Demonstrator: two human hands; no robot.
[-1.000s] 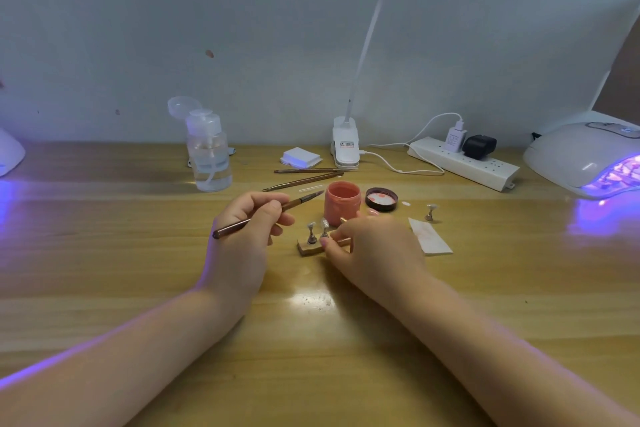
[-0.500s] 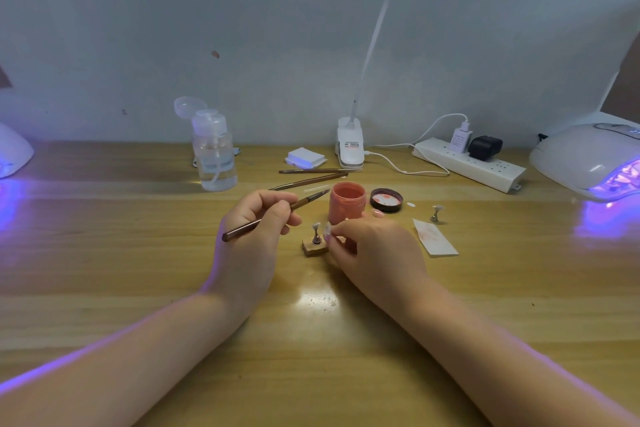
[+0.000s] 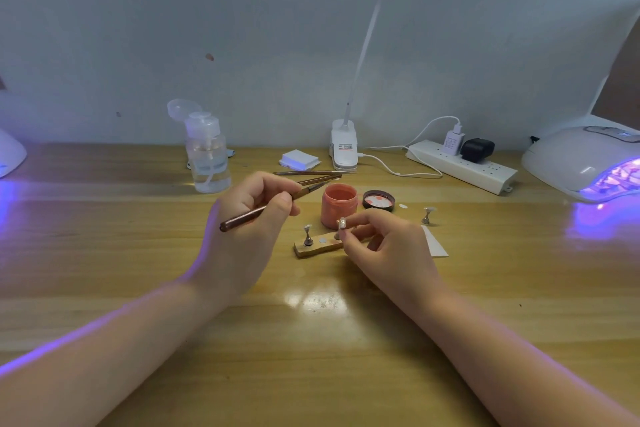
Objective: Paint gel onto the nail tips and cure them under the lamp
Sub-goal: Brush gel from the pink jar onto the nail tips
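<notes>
My left hand [image 3: 247, 236] grips a brown gel brush [image 3: 242, 217] whose tip points toward the open pink gel jar [image 3: 338, 203]. My right hand [image 3: 388, 246] pinches a small nail tip on its metal stand [image 3: 342, 224] between thumb and forefinger, just above a wooden holder block [image 3: 313, 249]. One more nail tip stand [image 3: 307, 235] is upright on that block. Another stand [image 3: 427, 215] sits alone to the right on the table. A curing lamp [image 3: 585, 163] glows purple at the far right.
The jar's lid [image 3: 378, 200] lies beside the jar. Two spare brushes [image 3: 311, 176], a white pad [image 3: 299, 159], a pump bottle [image 3: 207, 156], the desk lamp clip [image 3: 343, 146] and a power strip [image 3: 460, 166] line the back. A white paper [image 3: 434, 243] lies by my right hand. A second purple-lit lamp [image 3: 10, 154] is at the left edge.
My right hand has lifted one nail tip stand off the wooden block, which was mostly covered before. My left hand with the brush has shifted slightly up and right.
</notes>
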